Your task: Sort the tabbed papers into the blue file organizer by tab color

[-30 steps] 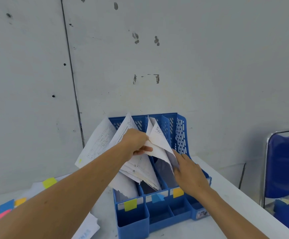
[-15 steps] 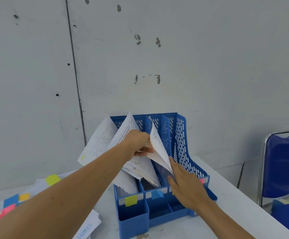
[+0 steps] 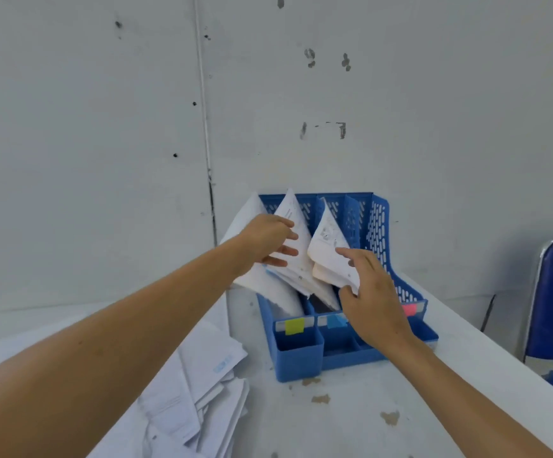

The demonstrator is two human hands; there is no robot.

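Since a second ago the right hand (image 3: 372,292) has come up off the organizer's front. It now pinches the sheaf (image 3: 329,256) sitting in the third slot. The left hand (image 3: 265,241) let that sheaf go and lies with fairly straight fingers on the filed papers (image 3: 281,292) in the two left slots.

Nearest, by the table (image 3: 351,424) left edge, a loose pile (image 3: 199,385) waits unsorted. The blue file organizer (image 3: 296,358) stands at the far edge. The pink-labelled slot shows no paper, so maybe halfway done?
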